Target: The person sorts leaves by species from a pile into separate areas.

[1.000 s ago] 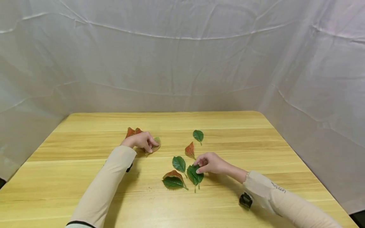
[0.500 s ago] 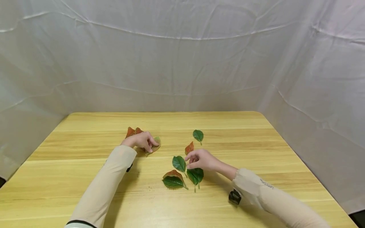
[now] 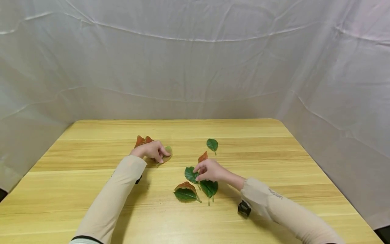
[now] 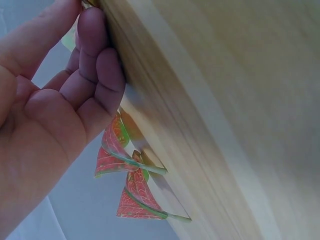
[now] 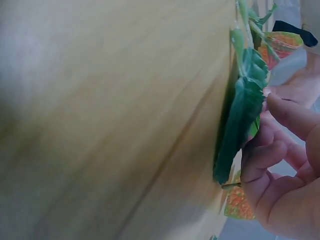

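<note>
In the head view my left hand [image 3: 150, 150] pinches a yellowish-brown leaf [image 3: 168, 150] against the table, thumb and forefinger on it. Two red leaves [image 3: 139, 141] lie just behind that hand; the left wrist view shows them folded, with green stems [image 4: 152, 168]. My right hand [image 3: 211, 170] is over the middle of the table, forefinger and thumb spread at the right edge of a toothed green leaf [image 3: 190, 174]. Two overlapping green leaves [image 3: 209, 188] lie right below this hand, seen edge-on as a dark green leaf [image 5: 242, 107] in the right wrist view.
A curled red leaf on a green leaf [image 3: 185, 194] lies nearer the front. Behind the right hand is a red leaf [image 3: 202, 156], partly covered, and farther back a green leaf [image 3: 212, 144]. White cloth [image 3: 189, 67] hangs around the wooden table [image 3: 122, 130].
My right hand has moved left, from the overlapping green leaves to the single green leaf beside them, and now partly covers the red leaf. The left hand has stayed still on its leaf.
</note>
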Tool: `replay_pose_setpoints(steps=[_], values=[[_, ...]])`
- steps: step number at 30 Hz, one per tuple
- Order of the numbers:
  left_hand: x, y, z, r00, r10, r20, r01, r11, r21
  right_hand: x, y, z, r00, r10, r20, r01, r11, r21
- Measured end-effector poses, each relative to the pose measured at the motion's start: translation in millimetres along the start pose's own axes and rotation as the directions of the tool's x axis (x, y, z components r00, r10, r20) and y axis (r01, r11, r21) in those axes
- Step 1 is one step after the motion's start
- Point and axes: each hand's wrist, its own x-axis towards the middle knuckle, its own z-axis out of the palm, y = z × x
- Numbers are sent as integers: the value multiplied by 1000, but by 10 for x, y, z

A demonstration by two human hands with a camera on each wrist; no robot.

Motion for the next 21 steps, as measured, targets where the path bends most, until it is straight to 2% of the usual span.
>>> replay_pose_setpoints(steps=[6, 14, 21], values=[[-6, -4, -6, 1000, -2, -4, 2, 1000, -10, 41, 23, 32, 1000, 16, -1, -16, 1000, -4], [3, -29, -1, 1000, -10, 5, 10, 1000, -30, 78, 14, 56, 999, -44, -9, 44, 998, -39], [9, -45, 2, 1000, -1, 7, 1, 999, -34, 107, -13, 54, 991, -98, -97, 97, 995, -13]])
